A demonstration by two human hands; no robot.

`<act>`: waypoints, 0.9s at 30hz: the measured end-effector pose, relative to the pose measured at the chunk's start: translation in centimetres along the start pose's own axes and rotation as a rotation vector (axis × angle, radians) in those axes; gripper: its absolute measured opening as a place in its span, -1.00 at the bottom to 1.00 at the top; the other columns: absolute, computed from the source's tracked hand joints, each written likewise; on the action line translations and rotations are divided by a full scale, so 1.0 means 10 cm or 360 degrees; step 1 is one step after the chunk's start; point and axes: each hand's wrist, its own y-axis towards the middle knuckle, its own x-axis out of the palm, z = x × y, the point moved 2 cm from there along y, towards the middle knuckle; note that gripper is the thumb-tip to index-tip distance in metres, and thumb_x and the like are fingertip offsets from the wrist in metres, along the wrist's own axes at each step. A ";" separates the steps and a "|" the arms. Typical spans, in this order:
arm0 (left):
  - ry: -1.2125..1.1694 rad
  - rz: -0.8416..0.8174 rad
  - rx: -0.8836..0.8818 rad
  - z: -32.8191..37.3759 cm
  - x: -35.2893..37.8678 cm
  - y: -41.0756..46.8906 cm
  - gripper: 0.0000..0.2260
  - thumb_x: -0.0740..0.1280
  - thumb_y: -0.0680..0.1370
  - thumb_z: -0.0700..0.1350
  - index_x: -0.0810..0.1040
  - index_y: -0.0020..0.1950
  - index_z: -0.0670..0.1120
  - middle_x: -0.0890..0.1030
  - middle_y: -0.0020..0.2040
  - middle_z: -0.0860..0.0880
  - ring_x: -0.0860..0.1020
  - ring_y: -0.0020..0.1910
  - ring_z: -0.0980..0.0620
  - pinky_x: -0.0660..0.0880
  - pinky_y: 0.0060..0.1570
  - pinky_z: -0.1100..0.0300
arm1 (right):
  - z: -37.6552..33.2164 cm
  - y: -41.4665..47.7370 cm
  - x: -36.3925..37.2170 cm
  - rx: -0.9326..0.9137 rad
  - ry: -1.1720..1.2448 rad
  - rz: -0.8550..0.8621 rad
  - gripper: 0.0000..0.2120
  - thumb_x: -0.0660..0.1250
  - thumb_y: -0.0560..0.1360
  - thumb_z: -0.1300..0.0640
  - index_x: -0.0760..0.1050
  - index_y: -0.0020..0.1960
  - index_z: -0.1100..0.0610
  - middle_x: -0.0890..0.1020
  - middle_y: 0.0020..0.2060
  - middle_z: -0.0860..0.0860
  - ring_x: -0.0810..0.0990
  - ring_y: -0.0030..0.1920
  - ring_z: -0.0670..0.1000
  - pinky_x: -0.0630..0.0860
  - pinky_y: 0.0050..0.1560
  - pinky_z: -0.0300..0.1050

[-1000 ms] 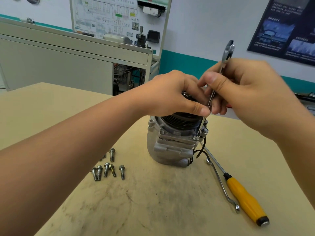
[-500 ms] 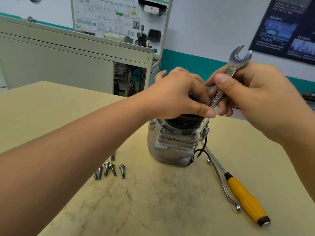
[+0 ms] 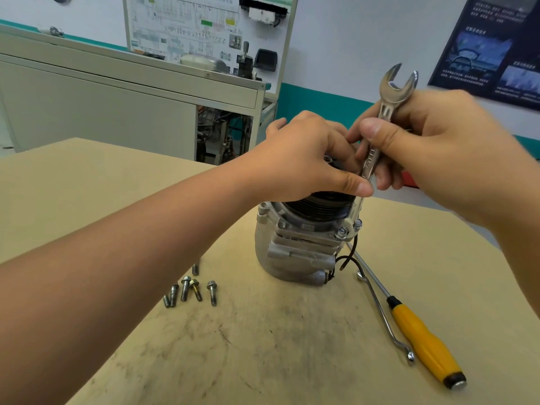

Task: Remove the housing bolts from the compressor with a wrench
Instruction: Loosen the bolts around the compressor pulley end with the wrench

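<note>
Jutting above right hand (image 3: 432, 147) grip, wrench (image 3: 395, 90) reaches compressor (image 3: 295, 252).

Bare surface (image 3: 263, 361) lies open in front of the compressor (image 3: 295, 252). Loose bolts (image 3: 190, 290) litter its left flank; a screwdriver (image 3: 426, 343) and a thin bent spanner (image 3: 382, 314) lie along its right. The left hand (image 3: 304, 162), right hand (image 3: 438, 147) and upright wrench (image 3: 393, 92) cover its top.

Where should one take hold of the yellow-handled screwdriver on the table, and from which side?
Grip the screwdriver by the middle of its thick yellow handle, from above and the picture's right: it lies flat on the table, and a thin bent wrench lies close along its left.
</note>
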 end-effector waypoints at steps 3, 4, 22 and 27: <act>-0.0016 0.0017 -0.0006 -0.02 0.00 -0.02 -0.74 0.45 0.35 0.15 0.71 -0.08 0.02 0.59 0.05 0.16 0.33 0.14 0.18 0.16 0.37 -0.14 | 0.00 0.01 0.01 -0.0002 -0.0003 -0.0024 -0.81 0.21 0.59 0.17 0.54 -0.13 0.08 0.62 -0.38 -0.06 0.53 -0.51 -0.11 0.46 -0.44 -0.34; -0.0018 0.0023 -0.0004 -0.02 -0.01 -0.03 -0.74 0.45 0.35 0.14 0.71 -0.08 0.03 0.59 0.05 0.17 0.32 0.15 0.18 0.16 0.37 -0.14 | 0.00 0.01 0.01 -0.0004 0.0005 -0.0030 -0.82 0.21 0.59 0.17 0.54 -0.13 0.08 0.62 -0.38 -0.07 0.54 -0.50 -0.11 0.47 -0.43 -0.33; -0.0099 0.0117 0.0012 0.05 -0.01 -0.13 -0.82 0.30 0.19 0.30 0.52 -0.31 0.27 0.52 -0.11 0.31 0.31 0.19 0.13 0.18 0.35 -0.14 | -0.05 -0.02 0.04 -0.0088 0.0040 0.0026 -0.86 0.25 0.56 0.18 0.53 -0.15 0.08 0.62 -0.34 0.09 0.55 -0.50 -0.08 0.45 -0.45 -0.35; -0.0098 0.0081 -0.0007 0.05 -0.01 -0.12 -0.83 0.31 0.19 0.29 0.52 -0.31 0.28 0.49 -0.13 0.35 0.30 0.18 0.15 0.18 0.35 -0.14 | -0.03 -0.04 0.04 -0.0113 -0.0012 0.0079 -0.86 0.24 0.57 0.15 0.52 -0.15 0.05 0.61 -0.34 0.05 0.57 -0.49 -0.06 0.47 -0.46 -0.32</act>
